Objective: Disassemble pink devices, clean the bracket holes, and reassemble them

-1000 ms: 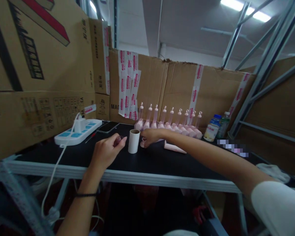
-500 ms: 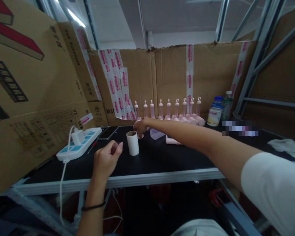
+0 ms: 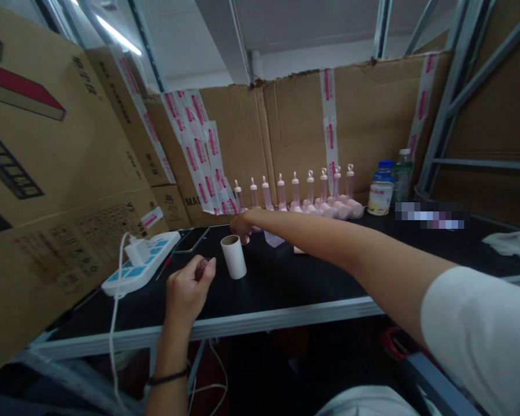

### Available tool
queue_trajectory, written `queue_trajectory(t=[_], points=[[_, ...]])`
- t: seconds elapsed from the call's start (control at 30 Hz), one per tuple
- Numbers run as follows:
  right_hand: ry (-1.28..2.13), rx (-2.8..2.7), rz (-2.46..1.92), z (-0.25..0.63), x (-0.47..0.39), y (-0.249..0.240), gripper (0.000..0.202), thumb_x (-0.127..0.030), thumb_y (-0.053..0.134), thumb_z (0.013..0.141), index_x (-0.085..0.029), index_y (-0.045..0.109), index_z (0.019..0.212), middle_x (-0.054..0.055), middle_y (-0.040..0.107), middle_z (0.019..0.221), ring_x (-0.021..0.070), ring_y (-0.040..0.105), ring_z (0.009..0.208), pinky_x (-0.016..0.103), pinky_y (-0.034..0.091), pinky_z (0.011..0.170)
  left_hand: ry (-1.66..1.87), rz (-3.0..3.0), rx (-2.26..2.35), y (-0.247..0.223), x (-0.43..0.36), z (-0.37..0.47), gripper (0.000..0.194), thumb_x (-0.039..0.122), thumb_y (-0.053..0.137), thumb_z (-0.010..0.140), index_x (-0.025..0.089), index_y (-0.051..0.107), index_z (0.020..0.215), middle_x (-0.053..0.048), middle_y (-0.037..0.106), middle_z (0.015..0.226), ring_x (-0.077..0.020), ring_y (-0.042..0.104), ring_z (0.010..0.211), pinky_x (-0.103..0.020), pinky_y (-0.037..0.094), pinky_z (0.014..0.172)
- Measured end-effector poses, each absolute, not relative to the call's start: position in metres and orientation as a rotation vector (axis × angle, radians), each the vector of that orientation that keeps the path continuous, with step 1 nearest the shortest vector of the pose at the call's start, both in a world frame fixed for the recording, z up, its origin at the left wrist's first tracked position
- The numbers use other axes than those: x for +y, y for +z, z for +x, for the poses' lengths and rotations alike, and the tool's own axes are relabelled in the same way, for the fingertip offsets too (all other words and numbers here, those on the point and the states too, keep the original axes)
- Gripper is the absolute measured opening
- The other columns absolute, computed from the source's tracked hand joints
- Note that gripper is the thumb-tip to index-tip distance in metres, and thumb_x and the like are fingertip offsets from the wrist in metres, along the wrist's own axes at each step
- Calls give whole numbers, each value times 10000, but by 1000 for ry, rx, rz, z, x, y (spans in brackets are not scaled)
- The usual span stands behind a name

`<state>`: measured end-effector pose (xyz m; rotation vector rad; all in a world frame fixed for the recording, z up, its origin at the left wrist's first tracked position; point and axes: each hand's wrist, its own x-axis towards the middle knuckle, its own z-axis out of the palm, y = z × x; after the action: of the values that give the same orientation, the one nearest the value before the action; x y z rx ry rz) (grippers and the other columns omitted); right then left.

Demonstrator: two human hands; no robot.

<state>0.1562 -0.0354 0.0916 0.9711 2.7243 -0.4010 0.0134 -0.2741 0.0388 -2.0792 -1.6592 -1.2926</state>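
Item: small dark reddish piece [image 3: 201,267], frame centre-left, pinched in left hand [image 3: 186,292] fingertips above counter [image 3: 286,289]. Prob. light, rigid; hold by sides. Right hand [image 3: 241,222] closed on pink item at bottle row [image 3: 294,196], beside white tube [image 3: 233,256].

Tabletop [image 3: 286,289] — matt black, smooth, edged in brushed metal. White tube [image 3: 233,256] by my hand — matt cardboard. Pink bottles [image 3: 294,196] — glossy plastic. Back wall [image 3: 372,115] — rough corrugated cardboard, shiny tape.
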Motion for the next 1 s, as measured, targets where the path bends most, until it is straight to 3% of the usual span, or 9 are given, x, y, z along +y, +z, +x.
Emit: queue_trajectory(t=[0.5, 0.77, 0.87, 1.0], points=[[-260, 2599, 910, 156, -62, 106, 265, -300, 848, 669, -113, 676, 745, 6, 620, 704, 169, 587, 717, 258, 436, 613, -1301, -2085, -1640, 40, -276, 11, 389, 462, 496, 956, 218, 451, 657, 59, 409, 557, -109, 418, 515, -247, 340, 575], [-353, 2623, 1044, 167, -80, 120, 277, -270, 823, 714, -95, 728, 907, 28, 694, 787, 145, 623, 662, 249, 466, 612, -1390, -2058, -1631, 40, -278, 9, 356, 451, 527, 943, 212, 508, 680, 52, 444, 563, -113, 441, 528, -256, 351, 587], [-333, 2729, 1088, 176, -90, 138, 290, -300, 767, 792, -97, 733, 995, 49, 718, 834, 146, 638, 653, 257, 476, 624, -1691, -1982, -1618, 42, -283, 10, 322, 454, 546, 939, 208, 548, 731, 41, 460, 597, -116, 439, 543, -260, 346, 564], [-260, 2983, 1099, 191, -108, 169, 305, -296, 669, 888, -88, 707, 1109, 89, 733, 924, 149, 648, 715, 254, 463, 658, -2588, -1878, -1253, 54, -293, 9, 380, 548, 438, 979, 223, 510, 796, 53, 399, 611, -107, 375, 481, -240, 319, 470]])
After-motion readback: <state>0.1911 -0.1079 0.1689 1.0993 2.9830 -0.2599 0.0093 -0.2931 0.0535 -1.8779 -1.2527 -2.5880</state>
